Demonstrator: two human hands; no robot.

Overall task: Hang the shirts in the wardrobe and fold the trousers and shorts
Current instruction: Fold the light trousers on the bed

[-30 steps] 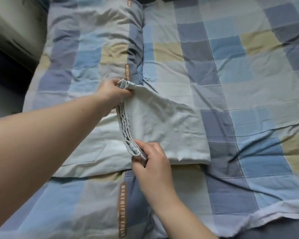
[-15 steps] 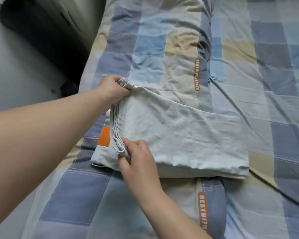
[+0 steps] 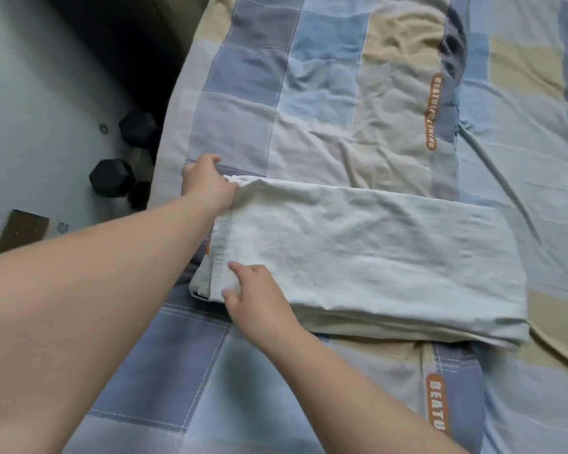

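A pale grey-green pair of trousers (image 3: 374,250) lies folded into a flat rectangle on the checked bedspread (image 3: 325,109), its gathered waistband at the left end. My left hand (image 3: 207,185) holds the far left corner of the waistband, its fingers hidden under the cloth. My right hand (image 3: 256,293) rests on the near left corner, fingers spread over the top layer and the thumb at the edge. No shirts or wardrobe are in view.
The bed's left edge runs down beside my left forearm. On the pale floor to the left lie two black hexagonal dumbbells (image 3: 112,178) and a brown board (image 3: 20,231). A dark gap lies along the top left.
The upper half of the trousers has been laid down flat over the lower half. My right hand has eased from pinching the waistband to resting on it. The view has swung left.
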